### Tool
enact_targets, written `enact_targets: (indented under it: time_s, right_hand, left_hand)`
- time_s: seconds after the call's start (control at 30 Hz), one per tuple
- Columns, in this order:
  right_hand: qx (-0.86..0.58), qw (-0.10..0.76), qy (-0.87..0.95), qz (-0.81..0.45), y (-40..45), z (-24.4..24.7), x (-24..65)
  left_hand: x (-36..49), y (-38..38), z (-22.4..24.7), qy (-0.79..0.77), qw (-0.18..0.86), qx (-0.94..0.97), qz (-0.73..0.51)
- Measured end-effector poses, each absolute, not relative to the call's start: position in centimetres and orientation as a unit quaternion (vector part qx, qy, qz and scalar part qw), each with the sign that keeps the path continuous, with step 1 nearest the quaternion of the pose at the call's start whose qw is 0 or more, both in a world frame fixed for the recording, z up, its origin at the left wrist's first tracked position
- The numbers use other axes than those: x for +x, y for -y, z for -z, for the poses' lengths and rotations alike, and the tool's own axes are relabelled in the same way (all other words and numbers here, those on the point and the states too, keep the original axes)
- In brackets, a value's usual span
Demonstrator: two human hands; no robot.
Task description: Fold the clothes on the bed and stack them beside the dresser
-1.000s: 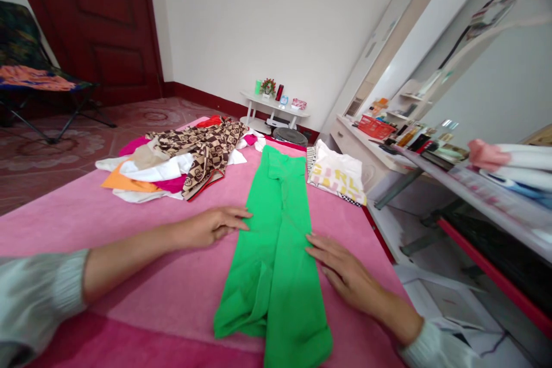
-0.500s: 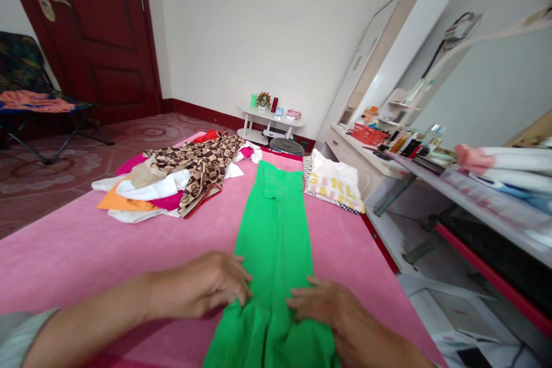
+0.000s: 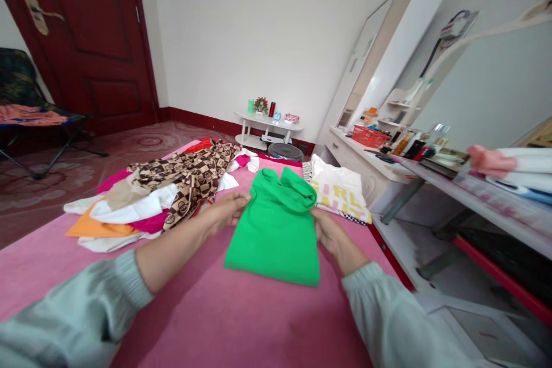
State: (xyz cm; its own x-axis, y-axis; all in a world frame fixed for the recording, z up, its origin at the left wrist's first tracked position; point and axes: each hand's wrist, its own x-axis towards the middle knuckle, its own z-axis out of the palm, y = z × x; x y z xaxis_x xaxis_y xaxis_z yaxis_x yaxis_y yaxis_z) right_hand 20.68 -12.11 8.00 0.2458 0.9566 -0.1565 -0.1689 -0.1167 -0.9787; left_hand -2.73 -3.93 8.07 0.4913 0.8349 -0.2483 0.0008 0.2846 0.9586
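Observation:
A green shirt (image 3: 276, 241), doubled over into a short bundle, lies on the pink bedspread (image 3: 194, 310) with a loose roll of cloth along its far edge. At its far left corner my left hand (image 3: 230, 208) grips the cloth, fingers curled and thumb partly hidden. My right hand (image 3: 330, 233) holds the opposite side, its fingertips hidden behind the fabric. Just beyond my right hand sits a folded white T-shirt (image 3: 338, 184) with yellow and pink lettering.
To the left lies a heap of clothes with a brown checked garment (image 3: 185, 178) and an orange piece (image 3: 99, 230). A dressing table (image 3: 345, 149) and a glass-topped table (image 3: 474, 201) line the right side. A low white stand (image 3: 252, 141) is against the wall.
The near part of the green shirt has been folded away from me over the far part, shortening it. Both hands moved forward to the far sides.

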Motion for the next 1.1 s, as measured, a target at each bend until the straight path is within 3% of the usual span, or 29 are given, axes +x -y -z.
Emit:
enact_targets:
  time_s: [0.2, 0.3, 0.4, 0.67, 0.9, 1.1]
  right_hand:
    - [-0.564, 0.572, 0.367, -0.47, 16.8, -2.1, 21.4]
    - [-0.573, 0.52, 0.444, -0.452, 19.1, -1.4, 21.1]
    - [-0.599, 0.491, 0.466, -0.427, 18.5, -1.7, 20.9]
    - [-0.562, 0.517, 0.475, -0.437, 19.1, -7.2, 20.3]
    - [-0.587, 0.37, 0.516, -0.502, 27.7, -4.5, 19.8]
    - [-0.629, 0.339, 0.478, -0.511, 22.2, -6.7, 21.3]
  left_hand:
    - [-4.7, 6.4, -3.2, -0.408, 0.648, 0.589, -0.261]
    - [-5.5, 8.6, -2.3, -0.356, 0.588, 0.674, -0.272]
    - [-4.7, 8.8, -2.6, -0.344, 0.576, 0.68, -0.296]
    - [-4.4, 8.7, -8.0, -0.313, 0.566, 0.668, -0.369]
    - [-10.4, 14.6, -3.6, -0.339, 0.618, 0.694, -0.145]
    - [-8.2, 10.6, -4.0, -0.423, 0.638, 0.604, -0.221]
